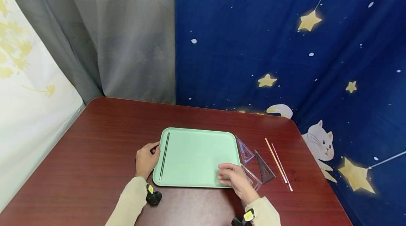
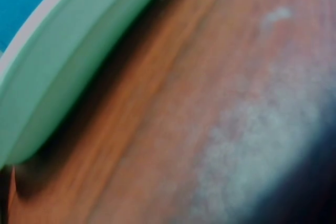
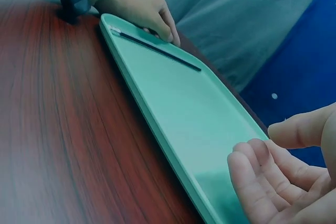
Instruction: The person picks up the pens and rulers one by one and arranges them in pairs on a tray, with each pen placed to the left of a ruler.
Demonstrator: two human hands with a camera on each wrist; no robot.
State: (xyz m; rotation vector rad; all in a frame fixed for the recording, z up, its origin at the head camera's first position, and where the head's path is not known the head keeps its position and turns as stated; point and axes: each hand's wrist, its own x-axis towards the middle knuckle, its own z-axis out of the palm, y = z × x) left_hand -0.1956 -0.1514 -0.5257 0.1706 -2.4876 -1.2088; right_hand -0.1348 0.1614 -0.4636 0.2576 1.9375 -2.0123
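A pale green tray (image 1: pixel 196 155) lies on the table. Along its left side runs a slim black pencil (image 1: pixel 164 157) with a pale end; whether a second one lies against it, I cannot tell. My left hand (image 1: pixel 146 159) grips the tray's left rim, thumb at the edge; some of its fingers are hidden. In the right wrist view that left hand (image 3: pixel 144 14) is at the rim beside the pencil. Over the tray's front right corner hovers my right hand (image 1: pixel 233 178), fingers loosely bent and holding nothing. The left wrist view shows only the blurred tray edge (image 2: pixel 58 72) and tabletop.
Right of the tray are a bluish set square (image 1: pixel 245 150), a dark see-through set square (image 1: pixel 264 168) and a clear ruler-like piece (image 1: pixel 252 178), partly behind my right hand. Farther right lie two pinkish pencils (image 1: pixel 275 159) (image 1: pixel 282 168). Curtains stand behind the dark red table (image 1: pixel 120 124).
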